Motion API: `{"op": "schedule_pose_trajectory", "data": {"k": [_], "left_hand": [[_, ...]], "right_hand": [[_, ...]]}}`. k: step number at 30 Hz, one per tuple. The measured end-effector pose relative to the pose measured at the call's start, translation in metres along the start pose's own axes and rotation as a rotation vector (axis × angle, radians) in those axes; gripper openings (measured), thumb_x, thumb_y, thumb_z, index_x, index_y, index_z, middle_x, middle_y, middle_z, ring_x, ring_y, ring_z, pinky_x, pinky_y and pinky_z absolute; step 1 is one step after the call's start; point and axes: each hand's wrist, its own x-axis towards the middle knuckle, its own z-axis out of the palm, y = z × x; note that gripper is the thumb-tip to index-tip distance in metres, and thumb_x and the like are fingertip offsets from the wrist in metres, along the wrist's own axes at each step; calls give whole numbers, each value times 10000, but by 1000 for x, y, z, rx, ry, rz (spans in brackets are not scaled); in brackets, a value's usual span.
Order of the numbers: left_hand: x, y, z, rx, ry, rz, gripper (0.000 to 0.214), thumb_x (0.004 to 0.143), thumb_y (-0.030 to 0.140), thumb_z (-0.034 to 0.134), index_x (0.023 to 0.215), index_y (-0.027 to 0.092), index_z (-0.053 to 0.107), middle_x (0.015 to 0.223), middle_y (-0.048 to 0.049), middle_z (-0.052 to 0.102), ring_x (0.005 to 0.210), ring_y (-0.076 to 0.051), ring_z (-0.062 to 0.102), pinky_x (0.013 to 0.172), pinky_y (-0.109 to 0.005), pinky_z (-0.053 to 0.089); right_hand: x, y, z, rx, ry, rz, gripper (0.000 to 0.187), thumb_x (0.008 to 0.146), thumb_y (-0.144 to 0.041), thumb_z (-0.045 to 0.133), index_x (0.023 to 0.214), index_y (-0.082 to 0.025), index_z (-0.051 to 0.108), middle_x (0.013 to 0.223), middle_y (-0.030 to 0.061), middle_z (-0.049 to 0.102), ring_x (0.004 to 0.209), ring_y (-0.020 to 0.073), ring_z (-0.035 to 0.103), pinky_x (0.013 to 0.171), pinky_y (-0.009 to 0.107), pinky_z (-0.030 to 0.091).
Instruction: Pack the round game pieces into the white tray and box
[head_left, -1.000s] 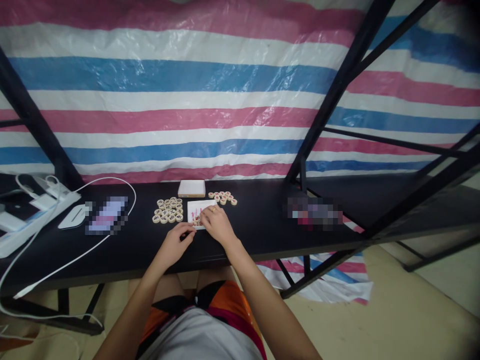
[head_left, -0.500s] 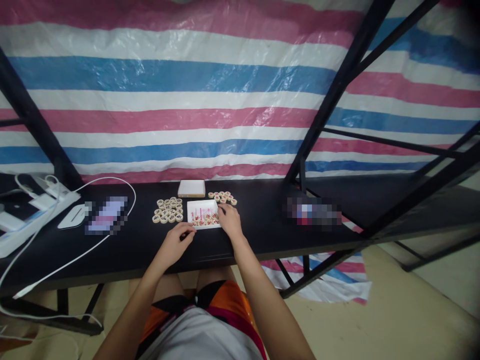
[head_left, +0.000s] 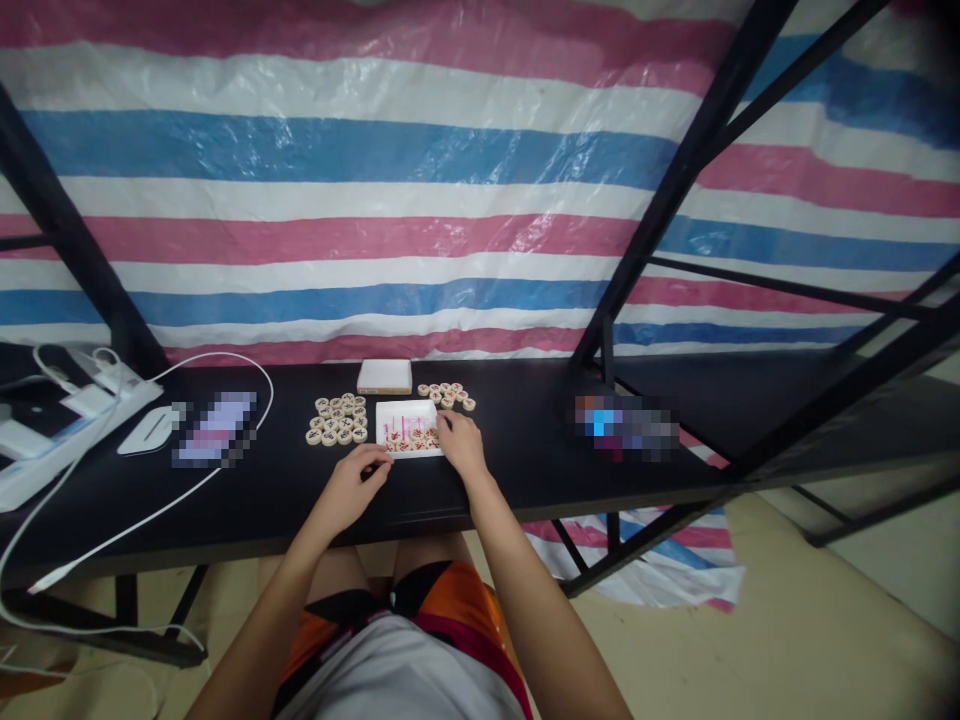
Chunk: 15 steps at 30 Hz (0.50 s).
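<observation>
A shallow white box [head_left: 406, 410] stands on the black desk in front of me, with several round xiangqi pieces [head_left: 411, 441] marked in red lying along its near side. My left hand [head_left: 355, 489] is at the box's near left corner, its fingers curled and the tips against the edge. Over the right edge of the box lie the bent fingers of my right hand [head_left: 461, 442], hiding part of that side. To the left, dark-marked pieces [head_left: 337, 420] sit in rows. Behind my right hand is a loose group of red-marked pieces [head_left: 447, 392].
A white lid-like box [head_left: 385, 376] lies behind. On the left are a blurred phone [head_left: 217, 428], a white cable [head_left: 142, 523], and a power strip [head_left: 82, 440]. A blurred object [head_left: 626, 428] lies at right. Black frame posts [head_left: 675, 190] stand before striped sheeting [head_left: 360, 150].
Both hands stay at the box in nearly the same pose. The whole view has shifted very slightly, and the blurred object at right shows different colours.
</observation>
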Motion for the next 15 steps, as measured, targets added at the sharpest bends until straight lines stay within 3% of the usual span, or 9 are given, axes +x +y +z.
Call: {"op": "schedule_pose_trajectory", "data": {"k": [6,11,15], "left_hand": [[0,0,0,2,4,-3,187,826,266,518,857,188,685,1043,-75,649,887,-178,630,795,-309,509],[-1,1,0,1,12,2,184,826,266,521,847,186,685,1029,-75,652,894,-183,629,796,-309,506],[0,2,0,2,4,-3,186,830,264,519,857,183,685,1032,-77,648,885,-176,627,794,-304,502]], "right_hand": [[-2,3,2,-15,-4,-16,451,788,-59,376,1108,-226,646,1106,68,649,1027,212,573,849,297,421],[4,4,0,-27,7,-13,504,765,-24,373,1162,-220,614,1274,71,551,1099,216,541,889,316,425],[13,8,-5,-140,-36,-139,515,794,-41,387,1256,-200,549,1355,100,485,1153,253,501,897,351,427]]}}
